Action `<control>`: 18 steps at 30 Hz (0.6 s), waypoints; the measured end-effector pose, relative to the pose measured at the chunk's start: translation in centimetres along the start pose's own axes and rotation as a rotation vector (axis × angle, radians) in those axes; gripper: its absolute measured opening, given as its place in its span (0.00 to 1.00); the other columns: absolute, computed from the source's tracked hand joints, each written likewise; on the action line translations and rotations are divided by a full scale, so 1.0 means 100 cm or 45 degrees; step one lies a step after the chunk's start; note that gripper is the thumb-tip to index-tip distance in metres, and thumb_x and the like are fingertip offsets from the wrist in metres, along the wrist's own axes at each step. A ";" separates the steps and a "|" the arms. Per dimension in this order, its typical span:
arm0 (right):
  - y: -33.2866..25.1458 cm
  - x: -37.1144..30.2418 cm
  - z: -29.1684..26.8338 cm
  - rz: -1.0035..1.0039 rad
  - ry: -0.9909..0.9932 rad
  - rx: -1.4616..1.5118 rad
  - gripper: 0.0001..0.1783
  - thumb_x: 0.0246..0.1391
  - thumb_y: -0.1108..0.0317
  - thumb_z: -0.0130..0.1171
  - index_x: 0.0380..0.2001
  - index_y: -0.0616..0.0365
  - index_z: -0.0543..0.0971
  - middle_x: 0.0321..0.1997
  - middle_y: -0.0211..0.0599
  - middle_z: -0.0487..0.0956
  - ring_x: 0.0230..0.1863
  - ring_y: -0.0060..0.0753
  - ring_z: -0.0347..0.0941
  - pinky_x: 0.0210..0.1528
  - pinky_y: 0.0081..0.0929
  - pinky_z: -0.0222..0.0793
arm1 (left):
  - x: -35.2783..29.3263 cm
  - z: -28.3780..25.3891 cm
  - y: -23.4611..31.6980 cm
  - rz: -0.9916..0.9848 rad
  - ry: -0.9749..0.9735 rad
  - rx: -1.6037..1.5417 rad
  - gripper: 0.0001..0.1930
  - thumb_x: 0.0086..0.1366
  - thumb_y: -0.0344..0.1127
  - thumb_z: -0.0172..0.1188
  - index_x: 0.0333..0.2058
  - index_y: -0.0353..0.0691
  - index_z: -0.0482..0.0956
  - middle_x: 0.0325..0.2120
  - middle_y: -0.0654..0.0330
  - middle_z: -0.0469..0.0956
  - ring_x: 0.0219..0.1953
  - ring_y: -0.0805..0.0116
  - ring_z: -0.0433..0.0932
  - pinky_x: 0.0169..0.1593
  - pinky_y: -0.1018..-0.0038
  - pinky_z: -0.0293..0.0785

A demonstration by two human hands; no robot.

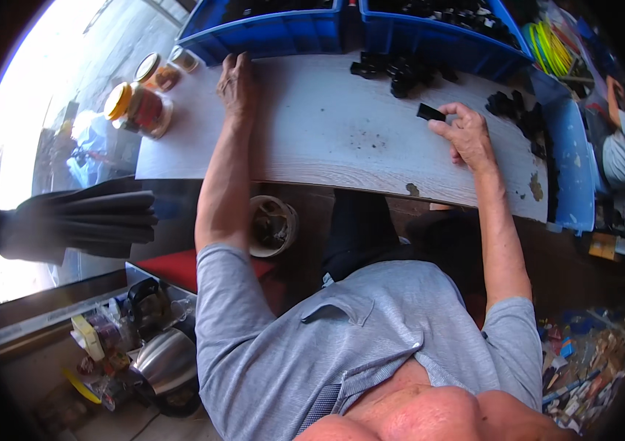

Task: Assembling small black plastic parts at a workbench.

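My right hand [468,138] is over the right part of the white tabletop [312,110], pinching a small black rectangular piece [430,112] between thumb and fingers. Its exact kind does not show. My left hand [235,87] lies at the far left of the tabletop, close to the front wall of the left blue bin [268,38]. Its fingers stretch forward, slightly apart, and I see nothing in them. A loose pile of black parts [400,72] lies beyond my right hand, and more black parts [518,114] lie to its right.
A second blue bin [445,38] holds black parts at the back. Jars [140,110] stand at the table's left end. A light-blue crate [573,162] adjoins its right end. Below is a bucket [272,226]; a kettle [169,360] sits lower left. Another person [624,143] is at far right.
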State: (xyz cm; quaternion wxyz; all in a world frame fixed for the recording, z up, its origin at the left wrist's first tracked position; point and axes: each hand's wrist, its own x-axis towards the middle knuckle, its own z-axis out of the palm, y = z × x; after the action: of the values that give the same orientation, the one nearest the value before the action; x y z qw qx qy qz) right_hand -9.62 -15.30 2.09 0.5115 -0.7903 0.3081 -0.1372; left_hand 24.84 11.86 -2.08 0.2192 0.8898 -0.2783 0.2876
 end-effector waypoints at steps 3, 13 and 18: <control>-0.007 -0.001 0.001 -0.041 -0.067 0.063 0.22 0.52 0.64 0.71 0.46 0.64 0.78 0.12 0.22 0.67 0.09 0.15 0.60 0.09 0.18 0.55 | -0.010 -0.011 0.010 0.101 0.008 -0.042 0.13 0.64 0.37 0.61 0.48 0.49 0.82 0.48 0.54 0.80 0.47 0.48 0.81 0.48 0.56 0.77; -0.006 -0.002 0.001 -0.010 -0.019 0.129 0.26 0.50 0.59 0.72 0.47 0.65 0.77 0.13 0.25 0.69 0.10 0.16 0.62 0.10 0.20 0.57 | -0.046 -0.039 0.059 0.460 -0.193 -0.208 0.13 0.59 0.30 0.61 0.44 0.43 0.82 0.46 0.54 0.81 0.46 0.49 0.80 0.50 0.59 0.78; -0.006 0.004 -0.004 0.116 0.020 0.280 0.27 0.50 0.58 0.73 0.48 0.64 0.76 0.14 0.25 0.69 0.11 0.18 0.66 0.12 0.21 0.65 | -0.065 -0.045 0.076 0.422 -0.261 -0.319 0.16 0.60 0.28 0.60 0.48 0.43 0.81 0.47 0.53 0.81 0.51 0.46 0.79 0.51 0.57 0.77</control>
State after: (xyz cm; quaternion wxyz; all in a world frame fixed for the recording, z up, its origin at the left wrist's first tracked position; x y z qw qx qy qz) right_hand -9.31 -15.71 2.78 0.5983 -0.7136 0.3308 -0.1528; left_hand 13.97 11.03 -1.13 0.2482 0.8223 -0.4751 0.1912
